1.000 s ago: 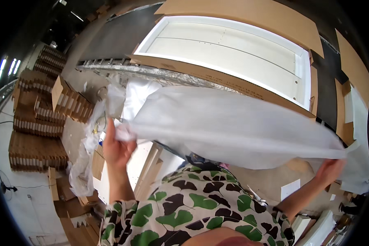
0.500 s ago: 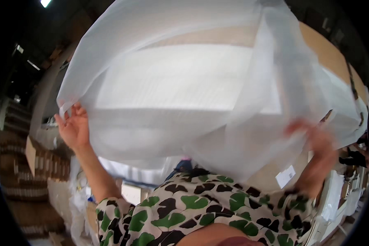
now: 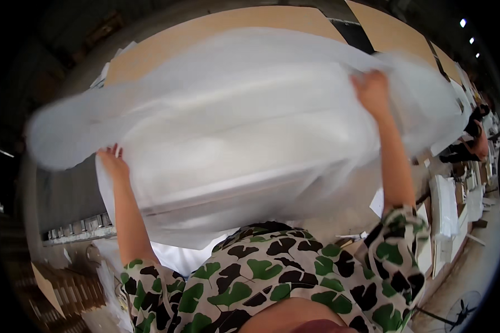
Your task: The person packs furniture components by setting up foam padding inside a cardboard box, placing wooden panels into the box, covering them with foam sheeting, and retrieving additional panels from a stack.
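I'm seeing translucent sheet (image 3: 244,125) billowing around 12 o'clock, partly covering brown cardboard (image 3: 286,16). Left hand (image 3: 114,162) at 9 o'clock is touching sheet, fingers loosely spread; right hand (image 3: 374,94) at 2 o'clock is meeting it with bent fingers (blur is hiding whether either is pinching; I'm not able to tell). I'm judging sheet light, limp, slippery, readily catching air, probably tearing under sharp tugs. I'm favouring edge holds, 9 and 3 o'clock, thumb opposing fingers.

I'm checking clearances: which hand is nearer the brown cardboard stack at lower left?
Left: the left hand is above and right of the stack; the right hand is much farther right.
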Demonstrator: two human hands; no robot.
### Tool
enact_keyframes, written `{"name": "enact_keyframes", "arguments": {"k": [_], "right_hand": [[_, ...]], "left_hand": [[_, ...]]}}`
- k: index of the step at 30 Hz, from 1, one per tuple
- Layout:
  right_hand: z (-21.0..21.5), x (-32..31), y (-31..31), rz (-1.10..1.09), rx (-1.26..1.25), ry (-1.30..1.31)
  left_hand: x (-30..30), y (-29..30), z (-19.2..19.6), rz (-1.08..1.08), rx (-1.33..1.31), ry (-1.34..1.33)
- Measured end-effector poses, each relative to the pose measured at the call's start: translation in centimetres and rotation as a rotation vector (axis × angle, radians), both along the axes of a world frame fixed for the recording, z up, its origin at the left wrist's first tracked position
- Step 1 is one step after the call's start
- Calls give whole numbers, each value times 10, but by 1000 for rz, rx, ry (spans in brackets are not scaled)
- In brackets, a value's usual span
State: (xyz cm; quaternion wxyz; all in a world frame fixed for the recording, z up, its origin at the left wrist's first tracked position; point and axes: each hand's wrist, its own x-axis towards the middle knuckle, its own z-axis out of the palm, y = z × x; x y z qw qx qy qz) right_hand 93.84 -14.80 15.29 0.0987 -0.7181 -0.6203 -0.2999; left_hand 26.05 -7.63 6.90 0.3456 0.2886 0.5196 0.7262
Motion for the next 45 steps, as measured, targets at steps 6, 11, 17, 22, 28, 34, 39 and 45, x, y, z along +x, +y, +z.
{"name": "enact_keyframes", "arguments": {"k": [6,11,17,22,28,34,39,45], "right_hand": [[-135,57,31,31,-252,403],[-45,-13,-31,335,-152,1101],[-15,-32,-193,-1,163,526],[-133,-15,-211,-196,89,1300],[-144,10,-195,-258,503,1316],[-121,36,-186,-448,403,802],[-57,100,-102,-54,379,480],[-44,150,-18,-355,-95,366]], "left_hand": [[44,23,-48,-364,-619,222],[35,-19,-11,-424,-746,304],[62,-95,45,-700,-670,1223],[57,-81,44,106,-137,1651],[34,-38,-37,-43,-746,1682],[29,-59,-37,-58,-848,1693],[7,-39,-54,150,-851,1786],[-18,-96,-41,10,-1060,1910]]}}
